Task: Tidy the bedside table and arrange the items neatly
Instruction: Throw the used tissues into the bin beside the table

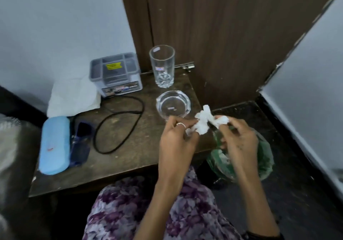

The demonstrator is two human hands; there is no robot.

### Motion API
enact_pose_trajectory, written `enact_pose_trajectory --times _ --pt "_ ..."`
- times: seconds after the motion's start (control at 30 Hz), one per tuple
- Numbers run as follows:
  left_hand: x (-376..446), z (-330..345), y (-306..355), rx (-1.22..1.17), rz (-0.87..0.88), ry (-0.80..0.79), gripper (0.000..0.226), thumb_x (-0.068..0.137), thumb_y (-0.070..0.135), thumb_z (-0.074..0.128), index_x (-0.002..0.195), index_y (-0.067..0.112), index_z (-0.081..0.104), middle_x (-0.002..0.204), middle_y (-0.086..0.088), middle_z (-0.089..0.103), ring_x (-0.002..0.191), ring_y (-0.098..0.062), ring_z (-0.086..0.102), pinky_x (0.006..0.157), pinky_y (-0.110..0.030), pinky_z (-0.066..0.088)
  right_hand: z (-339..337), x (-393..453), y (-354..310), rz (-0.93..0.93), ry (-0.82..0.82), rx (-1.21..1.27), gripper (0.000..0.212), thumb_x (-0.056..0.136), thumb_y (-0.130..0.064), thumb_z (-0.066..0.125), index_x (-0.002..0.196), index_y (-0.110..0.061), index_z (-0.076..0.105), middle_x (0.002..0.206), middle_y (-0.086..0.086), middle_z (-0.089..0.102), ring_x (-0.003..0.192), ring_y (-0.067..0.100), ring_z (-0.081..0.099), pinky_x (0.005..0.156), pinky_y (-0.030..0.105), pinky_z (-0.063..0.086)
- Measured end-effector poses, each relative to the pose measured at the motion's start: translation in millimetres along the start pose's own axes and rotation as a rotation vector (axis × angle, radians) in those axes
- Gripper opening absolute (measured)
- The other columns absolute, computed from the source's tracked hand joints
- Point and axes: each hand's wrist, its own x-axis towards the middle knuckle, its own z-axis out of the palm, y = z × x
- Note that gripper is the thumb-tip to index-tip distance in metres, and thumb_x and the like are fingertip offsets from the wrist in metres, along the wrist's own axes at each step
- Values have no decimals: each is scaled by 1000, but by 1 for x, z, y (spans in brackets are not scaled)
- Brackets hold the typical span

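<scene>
On the dark wooden bedside table [130,158] stand a tall clear glass [162,66] at the back and a clear glass ashtray [173,106] in front of it. A grey organiser box [115,73] sits at the back left beside a white cloth [73,96]. A light blue case [54,145], dark sunglasses [80,143] and a looped black cable [120,123] lie to the left. My left hand [176,139] and my right hand [239,137] both pinch a crumpled white tissue [205,122] over the table's right front corner.
A bin lined with a green plastic bag [265,158] stands on the dark floor just right of the table, under my right hand. A brown wooden panel [222,35] rises behind the table. A white wall runs along the right. Floral fabric [130,212] covers my lap.
</scene>
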Motion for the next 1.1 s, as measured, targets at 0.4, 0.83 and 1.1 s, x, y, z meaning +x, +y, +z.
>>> enact_pose_trajectory --times 0.4,0.83,1.1 --pt "14 219 -33 117 -250 -582 27 90 11 50 113 7 62 106 -17 68 94 -25 62 72 -32 44 -88 63 142 353 135 -453 22 88 -23 58 98 -6 67 84 10 63 83 28 59 67 29 38" --pt "-2 233 -49 62 -312 -676 32 89 2 49 119 9 59 125 -9 61 116 -20 55 89 -21 40 -90 61 154 377 77 -388 19 89 -11 52 99 -9 69 93 10 70 83 24 63 69 27 43" --pt "-18 143 -1 -240 -240 -354 26 89 0 49 108 13 62 99 2 67 91 -7 64 79 -18 51 -64 22 77 118 58 -179 14 89 -9 55 88 -17 66 78 -2 67 67 11 61 61 22 48"
